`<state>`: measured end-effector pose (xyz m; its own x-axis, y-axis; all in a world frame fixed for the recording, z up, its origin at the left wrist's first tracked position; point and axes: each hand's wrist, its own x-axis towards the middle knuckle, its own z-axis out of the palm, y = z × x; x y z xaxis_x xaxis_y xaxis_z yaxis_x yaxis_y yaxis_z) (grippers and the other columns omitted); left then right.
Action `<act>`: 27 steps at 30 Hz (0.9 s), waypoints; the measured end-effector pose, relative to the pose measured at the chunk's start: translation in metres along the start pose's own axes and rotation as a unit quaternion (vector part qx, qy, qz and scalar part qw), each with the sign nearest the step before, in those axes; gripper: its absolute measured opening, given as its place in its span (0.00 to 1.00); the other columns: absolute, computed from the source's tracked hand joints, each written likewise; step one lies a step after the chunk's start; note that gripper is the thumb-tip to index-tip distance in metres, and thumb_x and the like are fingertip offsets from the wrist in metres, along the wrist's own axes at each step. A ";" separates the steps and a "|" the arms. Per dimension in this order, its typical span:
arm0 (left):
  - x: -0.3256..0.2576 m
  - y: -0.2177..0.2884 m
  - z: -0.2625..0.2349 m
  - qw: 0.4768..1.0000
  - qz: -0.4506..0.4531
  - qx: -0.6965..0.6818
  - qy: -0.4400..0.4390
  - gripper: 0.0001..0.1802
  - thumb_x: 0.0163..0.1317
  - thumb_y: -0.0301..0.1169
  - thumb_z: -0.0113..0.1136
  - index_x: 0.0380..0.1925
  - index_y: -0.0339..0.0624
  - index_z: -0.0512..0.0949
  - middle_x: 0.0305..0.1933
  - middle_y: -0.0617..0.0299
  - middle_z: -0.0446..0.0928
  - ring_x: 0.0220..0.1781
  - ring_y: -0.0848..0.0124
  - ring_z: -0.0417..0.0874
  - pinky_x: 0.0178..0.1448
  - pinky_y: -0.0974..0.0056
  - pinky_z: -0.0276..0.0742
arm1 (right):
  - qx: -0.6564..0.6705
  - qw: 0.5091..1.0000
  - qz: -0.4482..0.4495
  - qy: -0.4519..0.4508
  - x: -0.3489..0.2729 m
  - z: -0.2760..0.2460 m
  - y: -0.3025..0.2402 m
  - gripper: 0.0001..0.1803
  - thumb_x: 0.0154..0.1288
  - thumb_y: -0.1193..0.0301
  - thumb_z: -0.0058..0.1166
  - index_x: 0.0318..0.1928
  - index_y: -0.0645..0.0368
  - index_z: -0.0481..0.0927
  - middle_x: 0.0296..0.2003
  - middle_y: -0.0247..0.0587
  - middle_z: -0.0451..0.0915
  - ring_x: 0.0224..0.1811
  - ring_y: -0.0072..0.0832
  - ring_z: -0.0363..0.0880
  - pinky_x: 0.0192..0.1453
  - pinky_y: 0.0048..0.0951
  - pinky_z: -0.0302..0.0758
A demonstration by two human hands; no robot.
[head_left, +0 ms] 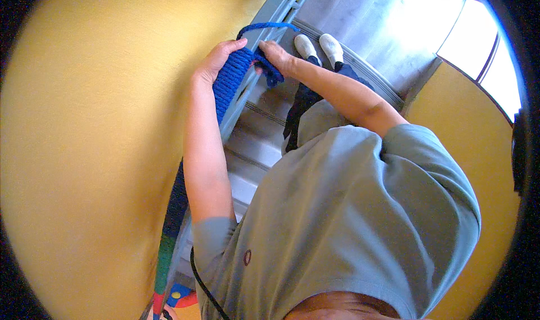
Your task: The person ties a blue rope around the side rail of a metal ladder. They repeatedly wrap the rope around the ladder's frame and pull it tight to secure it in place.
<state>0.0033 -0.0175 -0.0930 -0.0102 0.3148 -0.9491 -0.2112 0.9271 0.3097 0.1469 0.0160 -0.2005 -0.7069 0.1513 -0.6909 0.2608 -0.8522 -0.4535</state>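
Note:
Thick blue cord is wound in tight turns side by side around a grey-blue stair handrail. My left hand is closed around the wrapped stretch from the wall side, thumb lying over the top turns, other fingers hidden beneath. On the stair side my right hand is beside the rail, its fingers curled at a dark blue bunch of cord; the fingertips are partly hidden. A loose length of blue cord arches over the rail above both hands.
A yellow wall runs close along the left. Grey stairs lie beneath the rail, with my white shoes near a step edge. Lower down, the rail carries navy, green and red wrapping. Bright windows stand at upper right.

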 end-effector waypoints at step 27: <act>0.024 -0.002 0.000 0.893 0.342 0.236 0.173 0.15 0.58 0.37 0.60 0.40 0.39 0.77 0.38 0.59 0.80 0.37 0.67 0.80 0.44 0.64 0.74 | 0.419 0.900 0.075 0.089 -0.127 -0.087 0.020 0.15 0.72 0.63 0.38 0.26 0.52 0.65 0.16 0.24 0.57 0.15 0.15 0.52 0.18 0.20 0.53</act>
<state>0.0034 -0.0123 -0.1165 -0.2980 0.8345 -0.4635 0.3944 0.5498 0.7363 0.2988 0.0238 -0.1708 -0.5697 0.0170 -0.8217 -0.2962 -0.9369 0.1860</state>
